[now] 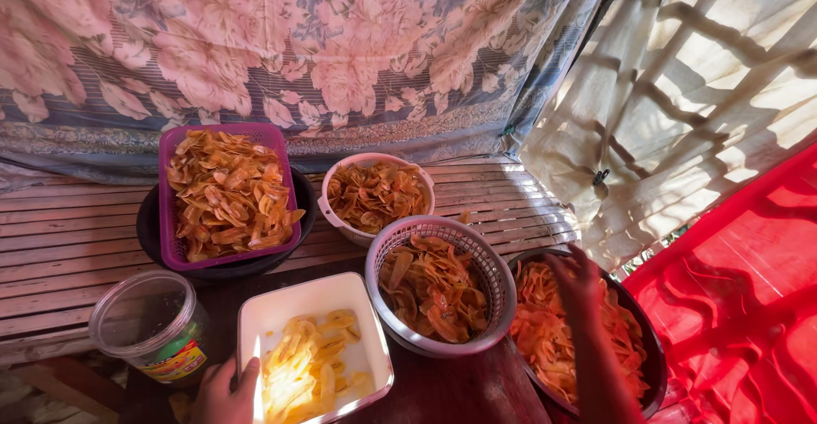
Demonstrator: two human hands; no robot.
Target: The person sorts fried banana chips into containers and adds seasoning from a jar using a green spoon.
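Orange fried chips [545, 339] fill dark round bowl [654, 364]; right hand [577, 278] reaches in, fingers curled, grasp unclear. Left hand [225, 394] grips white square tray [294, 305].

The left hand [223, 392] sits low at the bottom edge, back up, fingers curled forward and thumb raised. The right forearm rises from the lower edge, wrist bent, and the right hand [575, 273] points down, fingers loosely spread.

A single head-worn camera looks steeply down and forward from close above the desk [68, 237], facing a flowered cloth [298, 41] hung behind it; the person's own hands enter from the bottom edge.
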